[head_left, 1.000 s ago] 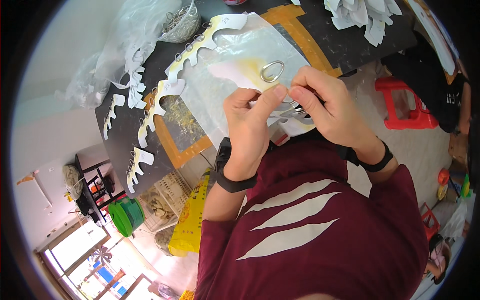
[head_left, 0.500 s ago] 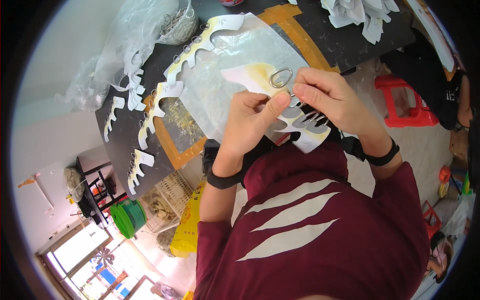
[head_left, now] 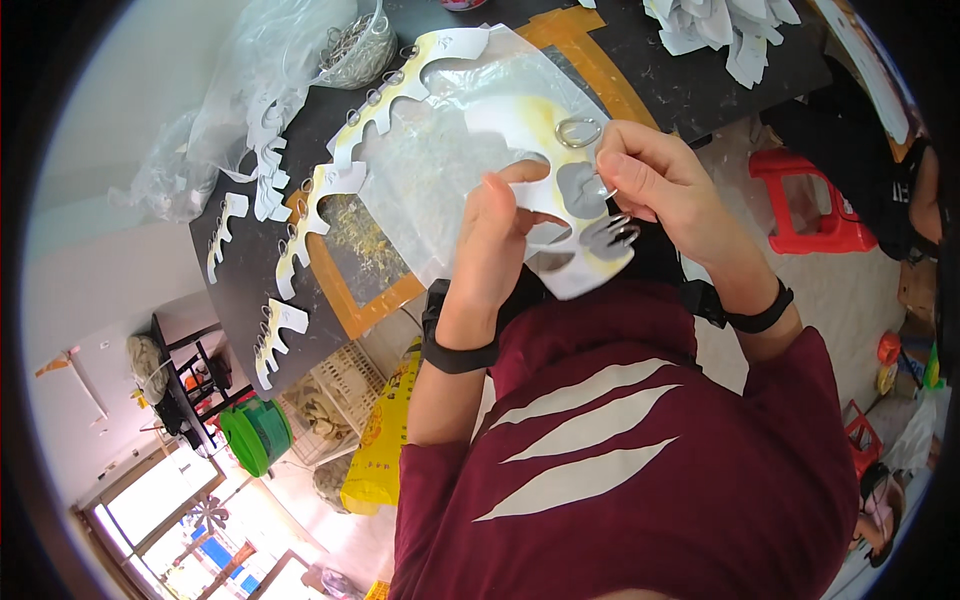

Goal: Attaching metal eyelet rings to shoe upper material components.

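Observation:
A white scalloped strip (head_left: 553,187) with yellow staining and grey rounded patches hangs between my hands, over the near table edge. My left hand (head_left: 487,245) supports its scalloped side; the thumb is raised off it and some fingers are hidden behind. My right hand (head_left: 660,190) pinches a small metal ring, mostly covered by the fingers, at the strip's outer edge beside a grey patch. Another metal ring (head_left: 578,132) stands at the strip's upper end. Several more rings (head_left: 622,232) cluster at its lower part.
Similar ringed strips (head_left: 325,185) lie in rows on the dark table (head_left: 300,345). Plastic sheeting (head_left: 400,190) is under the work. A bowl of metal rings (head_left: 362,55) and plastic bags (head_left: 265,60) stand far left; stacked white pieces (head_left: 715,25) lie far right. A red stool (head_left: 815,205) stands right.
My left thumb has lifted away from the ring and the left hand has shifted slightly left. The strip has turned, showing more of its face. My right hand remains near the rings.

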`<control>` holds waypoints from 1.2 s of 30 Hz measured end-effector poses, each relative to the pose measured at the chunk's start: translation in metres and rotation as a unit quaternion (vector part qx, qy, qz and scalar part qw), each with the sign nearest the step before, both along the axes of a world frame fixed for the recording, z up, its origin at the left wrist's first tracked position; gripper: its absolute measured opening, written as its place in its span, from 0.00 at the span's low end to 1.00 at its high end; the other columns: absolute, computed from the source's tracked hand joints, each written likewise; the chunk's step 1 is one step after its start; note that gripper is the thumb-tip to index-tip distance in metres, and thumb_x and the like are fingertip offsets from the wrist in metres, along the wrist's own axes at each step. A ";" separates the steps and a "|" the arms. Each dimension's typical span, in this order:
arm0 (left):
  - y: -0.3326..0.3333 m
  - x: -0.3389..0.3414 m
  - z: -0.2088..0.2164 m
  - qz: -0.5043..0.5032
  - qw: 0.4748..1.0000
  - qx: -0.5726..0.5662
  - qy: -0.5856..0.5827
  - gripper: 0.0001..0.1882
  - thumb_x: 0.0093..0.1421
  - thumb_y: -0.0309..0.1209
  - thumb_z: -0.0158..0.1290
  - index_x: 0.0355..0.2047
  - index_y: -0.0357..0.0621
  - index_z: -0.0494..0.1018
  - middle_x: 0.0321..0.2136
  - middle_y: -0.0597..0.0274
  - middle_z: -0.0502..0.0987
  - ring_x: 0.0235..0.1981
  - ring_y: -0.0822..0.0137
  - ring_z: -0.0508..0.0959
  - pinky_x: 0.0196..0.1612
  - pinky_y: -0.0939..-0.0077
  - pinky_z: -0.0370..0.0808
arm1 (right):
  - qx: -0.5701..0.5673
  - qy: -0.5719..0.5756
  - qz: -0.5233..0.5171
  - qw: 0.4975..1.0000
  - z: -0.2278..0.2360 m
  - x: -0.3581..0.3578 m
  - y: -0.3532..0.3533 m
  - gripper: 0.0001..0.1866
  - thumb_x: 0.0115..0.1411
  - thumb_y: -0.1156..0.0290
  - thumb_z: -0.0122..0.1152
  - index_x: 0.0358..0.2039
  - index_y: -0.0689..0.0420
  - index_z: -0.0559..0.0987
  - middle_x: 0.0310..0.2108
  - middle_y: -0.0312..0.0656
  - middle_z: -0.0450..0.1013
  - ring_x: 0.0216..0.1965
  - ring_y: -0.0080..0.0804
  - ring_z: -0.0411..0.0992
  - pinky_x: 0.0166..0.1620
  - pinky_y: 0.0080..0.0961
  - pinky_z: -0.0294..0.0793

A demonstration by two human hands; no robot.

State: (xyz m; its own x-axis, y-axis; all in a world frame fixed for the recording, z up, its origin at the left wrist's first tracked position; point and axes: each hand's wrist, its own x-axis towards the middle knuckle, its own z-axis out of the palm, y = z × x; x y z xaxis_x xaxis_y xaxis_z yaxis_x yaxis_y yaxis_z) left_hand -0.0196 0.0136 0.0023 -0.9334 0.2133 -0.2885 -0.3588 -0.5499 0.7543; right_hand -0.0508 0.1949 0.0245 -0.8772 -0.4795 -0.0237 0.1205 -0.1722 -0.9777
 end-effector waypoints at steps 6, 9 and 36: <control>0.008 0.006 0.007 0.036 0.939 -0.248 0.235 0.10 0.56 0.31 0.55 0.26 0.35 0.73 0.23 0.69 0.69 0.26 0.79 0.66 0.30 0.84 0.62 | 0.023 0.009 -0.024 0.999 0.006 0.004 -0.004 0.12 0.61 0.65 0.51 0.22 0.56 0.68 0.17 0.25 0.57 0.18 0.11 0.52 0.21 0.12 0.50; 0.013 0.008 0.009 0.061 0.947 -0.199 0.243 0.09 0.56 0.30 0.55 0.24 0.35 0.73 0.21 0.71 0.67 0.25 0.80 0.63 0.29 0.85 0.59 | -0.051 -0.085 0.021 0.995 0.004 0.002 -0.004 0.12 0.61 0.64 0.50 0.23 0.55 0.68 0.18 0.24 0.57 0.19 0.10 0.51 0.21 0.11 0.49; 0.029 0.019 0.006 0.023 0.954 -0.212 0.212 0.12 0.60 0.33 0.51 0.32 0.34 0.76 0.24 0.67 0.76 0.22 0.81 0.69 0.24 0.88 0.65 | 0.024 0.090 -0.034 0.995 -0.001 0.003 -0.002 0.12 0.61 0.68 0.51 0.22 0.58 0.67 0.18 0.28 0.60 0.20 0.12 0.56 0.22 0.14 0.54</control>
State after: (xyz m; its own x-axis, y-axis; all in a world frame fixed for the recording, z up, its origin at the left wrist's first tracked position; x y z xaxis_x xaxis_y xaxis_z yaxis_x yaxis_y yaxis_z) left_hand -0.0004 0.0423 0.0082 -0.9909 0.1171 0.0660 0.0452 -0.1716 0.9841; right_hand -0.0481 0.1927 0.0239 -0.8997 -0.4208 0.1157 -0.0682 -0.1263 -0.9896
